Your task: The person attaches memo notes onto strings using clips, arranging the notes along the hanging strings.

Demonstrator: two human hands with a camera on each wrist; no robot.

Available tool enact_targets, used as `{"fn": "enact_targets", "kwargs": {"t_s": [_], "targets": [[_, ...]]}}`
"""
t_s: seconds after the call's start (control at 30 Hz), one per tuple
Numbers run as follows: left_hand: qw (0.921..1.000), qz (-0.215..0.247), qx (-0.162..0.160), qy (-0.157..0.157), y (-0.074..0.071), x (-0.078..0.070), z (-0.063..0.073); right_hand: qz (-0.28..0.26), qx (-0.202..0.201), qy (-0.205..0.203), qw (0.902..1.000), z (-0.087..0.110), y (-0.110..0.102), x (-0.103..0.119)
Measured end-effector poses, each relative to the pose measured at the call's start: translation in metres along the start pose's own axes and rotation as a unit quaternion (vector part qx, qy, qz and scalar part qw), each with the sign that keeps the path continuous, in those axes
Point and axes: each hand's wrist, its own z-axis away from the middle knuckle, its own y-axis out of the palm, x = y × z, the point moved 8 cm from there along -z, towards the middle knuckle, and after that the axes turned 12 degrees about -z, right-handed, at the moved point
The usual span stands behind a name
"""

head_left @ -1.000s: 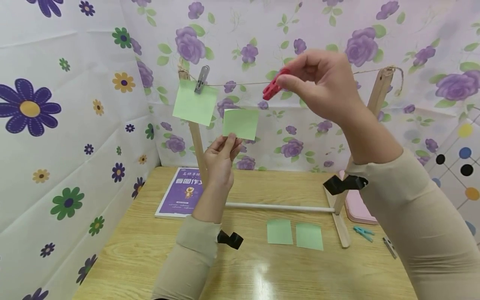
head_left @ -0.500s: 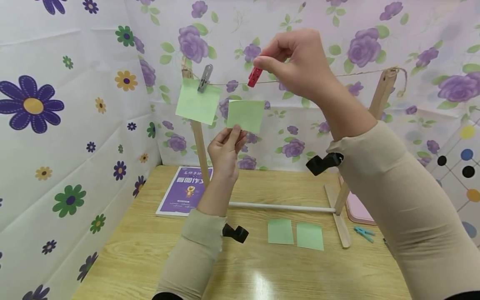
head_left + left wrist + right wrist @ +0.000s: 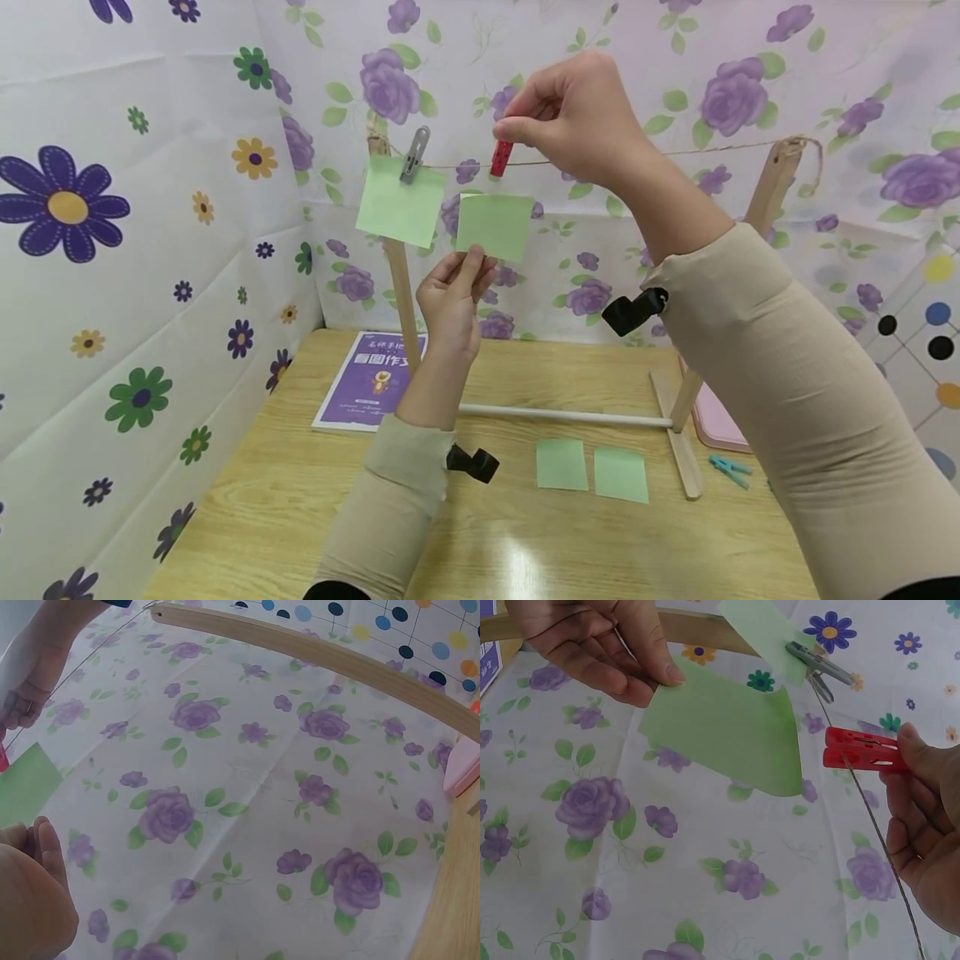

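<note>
My left hand point(image 3: 452, 300) pinches a green sticky note point(image 3: 495, 225) by its lower edge, holding it up just below the twine point(image 3: 690, 152). Above it, my right hand point(image 3: 573, 121) pinches a red clothespin point(image 3: 501, 158) between thumb and fingers. The right wrist view shows the red clothespin point(image 3: 862, 750) with its tip end overlapping the twine point(image 3: 877, 840), and the held note point(image 3: 727, 727) a short way off from it. To the left, a grey clothespin point(image 3: 414, 155) fixes another green note point(image 3: 401, 204) on the twine, close to the left wooden post.
Wooden posts point(image 3: 768, 187) joined by a white rod point(image 3: 566, 413) carry the twine. Two green notes point(image 3: 561, 464) lie on the table point(image 3: 525, 533). A purple book point(image 3: 367, 387) lies left; a pink case point(image 3: 720, 417) and blue clothespin point(image 3: 729, 469) are at right.
My right hand has moved left and slightly up, bringing the red clothespin from beside the twine to over it, now pointing downward. My left hand has raised the note slightly, nearer the twine.
</note>
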Motion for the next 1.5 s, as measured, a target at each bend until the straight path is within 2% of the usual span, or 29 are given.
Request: {"fn": "enact_targets", "kwargs": {"t_s": [0.4, 0.83, 1.07, 1.3, 1.5], "targets": [[1.0000, 0.003, 0.001, -0.001, 0.003, -0.002, -0.003, 0.004, -0.009, 0.004, 0.9999, -0.001, 0.000, -0.003], [0.9996, 0.026, -0.002, -0.003, 0.005, -0.005, -0.005, 0.002, 0.006, -0.004, 1.0000, 0.002, 0.001, 0.000], [0.9991, 0.041, -0.007, 0.006, 0.007, -0.007, -0.005, 0.020, 0.016, -0.009, 0.9996, 0.001, 0.005, 0.001], [0.9984, 0.056, -0.005, 0.010, 0.009, -0.007, -0.005, 0.032, 0.037, 0.010, 0.9987, 0.001, 0.009, -0.001], [0.9985, 0.055, 0.001, 0.007, 0.010, -0.005, -0.004, 0.012, 0.050, 0.027, 0.9983, 0.002, 0.010, -0.004]]}}
